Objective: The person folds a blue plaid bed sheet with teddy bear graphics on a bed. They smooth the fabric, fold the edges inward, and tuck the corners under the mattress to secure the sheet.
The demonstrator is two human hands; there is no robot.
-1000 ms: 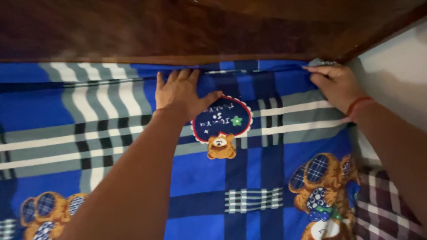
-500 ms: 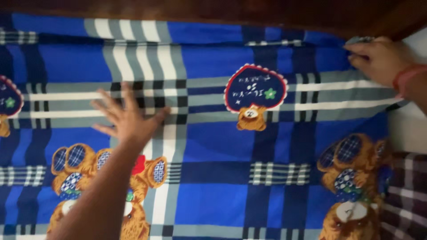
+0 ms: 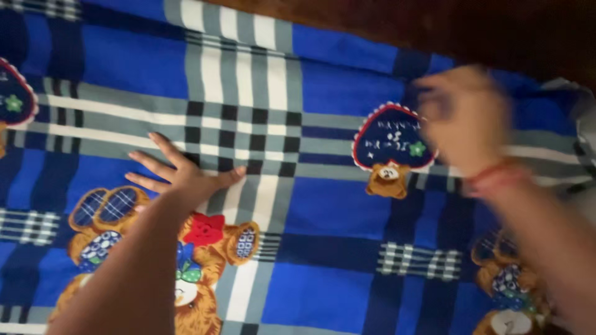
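- Since the earlier frame, the right hand (image 3: 462, 121) has left the far right corner of the bed sheet (image 3: 335, 198) and now is over the heart-shaped patch (image 3: 390, 138); it is blurred, so I cannot tell if the fingers are open or closed.
- The left hand (image 3: 183, 174) has stayed flat on the sheet, fingers spread wide and holding nothing, just above the printed teddy bear (image 3: 180, 248) with a red bow.
- The blue plaid sheet covers the bed up to the dark wooden headboard (image 3: 472, 31) at the far edge.
- A red bracelet (image 3: 493, 178) is on the right wrist.
- Another printed bear (image 3: 509, 285) is near the right edge of the sheet.
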